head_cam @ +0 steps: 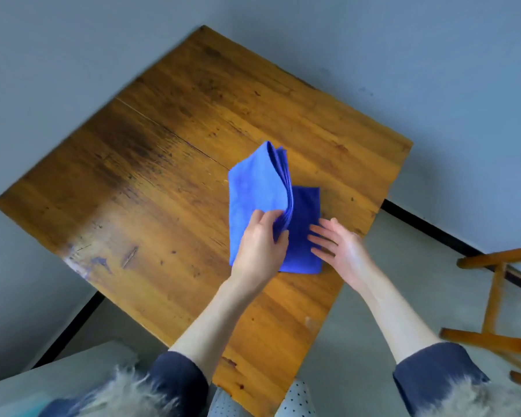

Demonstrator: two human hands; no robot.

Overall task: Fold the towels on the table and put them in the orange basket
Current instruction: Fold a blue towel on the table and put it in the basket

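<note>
Between the two hands, near the right edge of the surface [169,164], lies the blue towel [256,188], half folded. The left hand [260,245] pinches a thick flap of several layers, thumb on one side and fingers curled round the other, and lifts it upright off the wood. This looks like the flap being swung over to make the next fold. The right hand [339,246] is released, its fingers straight and spread flat on the lower layer just right of the flap. Judging by that, it pins the cloth so the bottom does not slide while the top turns.

The lower layer ends close to the wood's right edge, just beyond the right hand, so there is little room that way. Left of the left hand, and beyond both hands, bare wood stretches wide. A wooden frame [494,296] stands well to the right, off the surface. The orange basket is not in view.
</note>
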